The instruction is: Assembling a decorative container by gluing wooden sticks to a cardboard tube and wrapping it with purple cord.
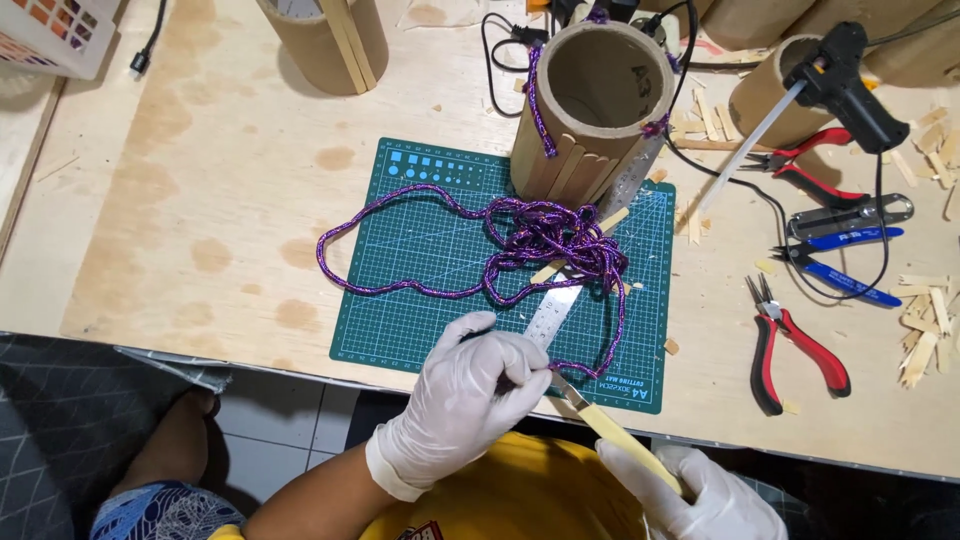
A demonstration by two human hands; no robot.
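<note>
Hands (560, 440) grip wooden stick (612, 430) past cutting mat's (400, 320) near edge.

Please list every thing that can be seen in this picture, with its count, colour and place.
cutting mat: one, green, table middle.
purple cord: one, tangled on the mat, end tied to the tube.
cardboard tube: one, brown, wooden sticks glued around its base, mat's far edge.
metal ruler: one, silver, on the mat near the hands.
wooden stick: one, pale, held over the table edge.
glue gun: one, black, far right, on another tube.
pliers: one, red and black handles, right.
blue-handled tools: two, right.
stick offcuts: many, pale, right edge.
basket: one, white, far left corner.
left hand: white glove, pressing a small blade on the stick.
right hand: white glove, holding the stick's near end.
</note>
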